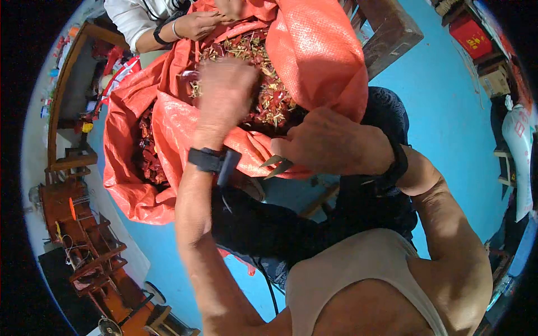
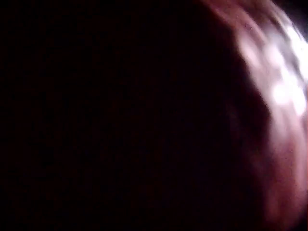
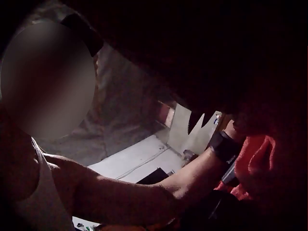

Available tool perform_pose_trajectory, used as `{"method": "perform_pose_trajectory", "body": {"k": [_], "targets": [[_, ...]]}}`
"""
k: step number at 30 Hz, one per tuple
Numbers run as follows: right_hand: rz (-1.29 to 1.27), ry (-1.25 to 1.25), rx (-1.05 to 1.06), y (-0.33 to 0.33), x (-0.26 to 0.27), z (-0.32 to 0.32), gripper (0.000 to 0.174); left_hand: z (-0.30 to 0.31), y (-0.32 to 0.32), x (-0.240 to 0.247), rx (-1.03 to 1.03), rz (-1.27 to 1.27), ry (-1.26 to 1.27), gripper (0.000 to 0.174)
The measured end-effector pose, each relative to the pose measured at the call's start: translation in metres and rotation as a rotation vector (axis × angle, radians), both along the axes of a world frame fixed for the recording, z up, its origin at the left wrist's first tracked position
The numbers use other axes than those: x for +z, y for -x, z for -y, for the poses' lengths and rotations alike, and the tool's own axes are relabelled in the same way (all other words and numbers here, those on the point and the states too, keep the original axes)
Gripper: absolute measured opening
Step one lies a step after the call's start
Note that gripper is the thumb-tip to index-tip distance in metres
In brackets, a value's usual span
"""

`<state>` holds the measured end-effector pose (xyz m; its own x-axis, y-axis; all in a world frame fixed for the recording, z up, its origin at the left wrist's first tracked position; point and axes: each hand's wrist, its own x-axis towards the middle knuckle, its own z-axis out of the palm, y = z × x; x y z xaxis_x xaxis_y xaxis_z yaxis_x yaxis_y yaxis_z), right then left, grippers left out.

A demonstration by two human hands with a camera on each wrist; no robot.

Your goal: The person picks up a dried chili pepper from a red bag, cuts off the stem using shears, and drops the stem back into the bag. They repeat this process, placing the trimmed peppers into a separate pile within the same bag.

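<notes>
An orange-red woven sack [image 1: 316,50] lies open, holding dried red pieces [image 1: 268,95] mixed with yellowish stems. Over the contents is my left hand [image 1: 227,92], blurred by motion; its fingers are hidden, and whether they hold anything cannot be seen. My right hand [image 1: 330,143] grips scissors at the sack's near edge, their two pointed blades [image 1: 277,167] parted and pointing left. Those blades [image 3: 196,121] show as dark points in the right wrist view, the hand itself lost in shadow. Mostly dark, the left wrist view has only a blurred reddish surface [image 2: 284,110] at its right.
Another person's hands [image 1: 196,25] are at the sack's far side, a bracelet on one wrist. A wooden chair or frame [image 1: 392,36] stands at the upper right. Blue floor [image 1: 448,112] shows on the right; wooden furniture [image 1: 101,252] lines the left, shelves and a white bag [image 1: 518,145] the far right.
</notes>
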<state>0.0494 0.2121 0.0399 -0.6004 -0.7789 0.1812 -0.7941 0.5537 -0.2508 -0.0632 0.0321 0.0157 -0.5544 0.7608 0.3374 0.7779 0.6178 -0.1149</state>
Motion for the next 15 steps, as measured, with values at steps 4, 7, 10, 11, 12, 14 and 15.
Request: {"method": "perform_pose_trajectory", "body": {"k": [4, 7, 10, 11, 12, 14, 15], "targets": [[-0.076, -0.006, 0.030, -0.001, 0.003, 0.000, 0.011, -0.037, -0.013, -0.039, -0.491, 0.122, 0.026, 0.026], [-0.248, 0.088, 0.004, -0.003, -0.002, 0.000, 0.012, -0.044, -0.007, -0.040, -0.410, 0.147, 0.090, 0.028], [-0.052, -0.070, -0.007, 0.001, 0.001, -0.001, 0.015, -0.025, 0.009, -0.039, -0.257, -0.088, 0.139, 0.032], [-0.049, -0.067, -0.007, 0.002, 0.002, 0.000, 0.015, -0.017, 0.011, -0.034, -0.123, -0.095, 0.177, 0.033], [0.014, -0.046, 0.003, 0.004, 0.004, 0.001, 0.017, -0.007, 0.013, -0.027, 0.013, -0.103, 0.215, 0.034], [0.073, -0.026, 0.014, 0.008, 0.005, 0.002, 0.021, 0.011, 0.011, -0.020, 0.111, -0.138, 0.054, 0.043], [0.035, 0.006, 0.009, 0.011, 0.005, 0.003, 0.020, 0.019, 0.007, -0.017, 0.146, -0.125, -0.044, 0.046]]}}
